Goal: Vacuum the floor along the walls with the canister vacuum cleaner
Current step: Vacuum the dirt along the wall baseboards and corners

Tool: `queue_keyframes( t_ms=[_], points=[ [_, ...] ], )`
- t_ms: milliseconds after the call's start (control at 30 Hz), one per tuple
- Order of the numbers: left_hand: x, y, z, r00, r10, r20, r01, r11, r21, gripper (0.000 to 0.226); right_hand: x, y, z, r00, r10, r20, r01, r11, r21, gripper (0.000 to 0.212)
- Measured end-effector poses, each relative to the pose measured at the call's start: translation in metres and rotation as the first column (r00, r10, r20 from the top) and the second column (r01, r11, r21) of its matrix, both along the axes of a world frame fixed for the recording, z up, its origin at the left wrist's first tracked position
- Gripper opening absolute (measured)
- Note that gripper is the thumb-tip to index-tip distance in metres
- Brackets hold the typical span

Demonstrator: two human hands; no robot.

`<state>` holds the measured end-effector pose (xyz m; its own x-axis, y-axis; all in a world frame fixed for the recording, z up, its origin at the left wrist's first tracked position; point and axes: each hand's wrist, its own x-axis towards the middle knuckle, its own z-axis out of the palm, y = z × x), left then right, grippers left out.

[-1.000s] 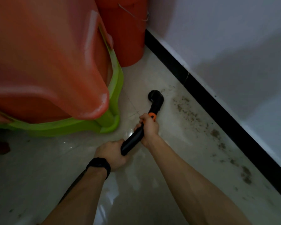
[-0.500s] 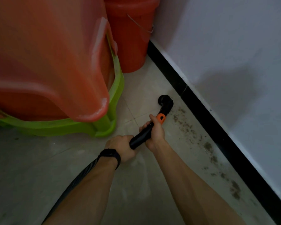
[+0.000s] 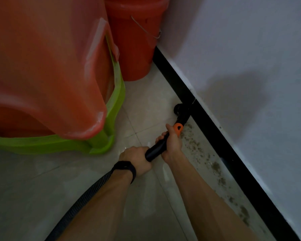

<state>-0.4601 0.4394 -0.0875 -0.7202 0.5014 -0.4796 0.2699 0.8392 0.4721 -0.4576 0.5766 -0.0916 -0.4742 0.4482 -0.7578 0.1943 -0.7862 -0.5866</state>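
Against the baseboard, the vacuum wand touches; open floor lies left.

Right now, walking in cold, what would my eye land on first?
The big orange tub over a green basin fills the upper left. At centre, the left hand and right hand each have a grip on the black vacuum wand, its nozzle at the black baseboard. Dirt specks trail along the floor beside that baseboard, lower right.

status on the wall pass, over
Left hand and right hand both grip the wand. Nozzle at the baseboard. Dirt along the wall; red bucket ahead.
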Motion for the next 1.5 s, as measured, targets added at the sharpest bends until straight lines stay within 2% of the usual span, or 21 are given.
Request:
queue_keyframes(
  t_ms=[200, 333, 400, 467, 533, 600, 800, 1033, 1200, 1400, 1500],
  points=[
    [-0.004, 0.007, -0.003, 0.974, 0.178, 0.137, -0.193, 0.976, 0.1, 0.004, -0.019, 0.004, 0.003, 0.993, 0.113, 0.014, -0.114, 0.985, 0.132, 0.029],
    [-0.02, 0.01, 0.002, 0.886, 0.33, 0.326, -0.392, 0.908, 0.145, 0.011, -0.042, 0.009, 0.013, 0.961, 0.276, 0.017, -0.275, 0.947, 0.164, 0.012],
    [-0.026, 0.013, 0.007, 0.806, 0.376, 0.458, -0.495, 0.852, 0.171, 0.01, -0.054, 0.012, 0.017, 0.919, 0.389, 0.059, -0.391, 0.886, 0.249, 0.011],
    [-0.028, 0.016, 0.012, 0.705, 0.386, 0.596, -0.59, 0.785, 0.19, 0.01, -0.064, 0.013, 0.02, 0.855, 0.49, 0.173, -0.518, 0.781, 0.348, 0.012],
    [-0.029, 0.021, 0.016, 0.634, 0.377, 0.676, -0.645, 0.739, 0.194, 0.008, -0.072, 0.016, 0.022, 0.812, 0.521, 0.263, -0.583, 0.705, 0.404, 0.016],
    [-0.029, 0.026, 0.017, 0.611, 0.352, 0.709, -0.651, 0.734, 0.196, 0.008, -0.075, 0.02, 0.023, 0.805, 0.506, 0.308, -0.593, 0.671, 0.446, 0.022],
    [-0.022, 0.024, 0.014, 0.652, 0.306, 0.694, -0.573, 0.797, 0.188, 0.015, -0.061, 0.021, 0.016, 0.829, 0.452, 0.329, -0.558, 0.7, 0.445, 0.022],
    [-0.009, 0.02, 0.019, 0.653, 0.278, 0.705, -0.525, 0.836, 0.157, 0.014, -0.04, 0.017, 0.016, 0.835, 0.418, 0.358, -0.545, 0.72, 0.43, 0.015],
    [-0.006, 0.018, 0.023, 0.689, 0.263, 0.675, -0.475, 0.868, 0.146, 0.012, -0.028, 0.017, 0.021, 0.859, 0.396, 0.324, -0.503, 0.771, 0.391, 0.016],
    [-0.001, 0.014, 0.023, 0.714, 0.241, 0.657, -0.411, 0.904, 0.116, 0.015, -0.014, 0.016, 0.018, 0.899, 0.344, 0.27, -0.425, 0.836, 0.349, 0.007],
    [-0.001, 0.015, 0.02, 0.773, 0.231, 0.591, -0.344, 0.935, 0.084, 0.017, -0.005, 0.015, 0.015, 0.928, 0.294, 0.227, -0.357, 0.874, 0.33, 0.006]
  ],
)
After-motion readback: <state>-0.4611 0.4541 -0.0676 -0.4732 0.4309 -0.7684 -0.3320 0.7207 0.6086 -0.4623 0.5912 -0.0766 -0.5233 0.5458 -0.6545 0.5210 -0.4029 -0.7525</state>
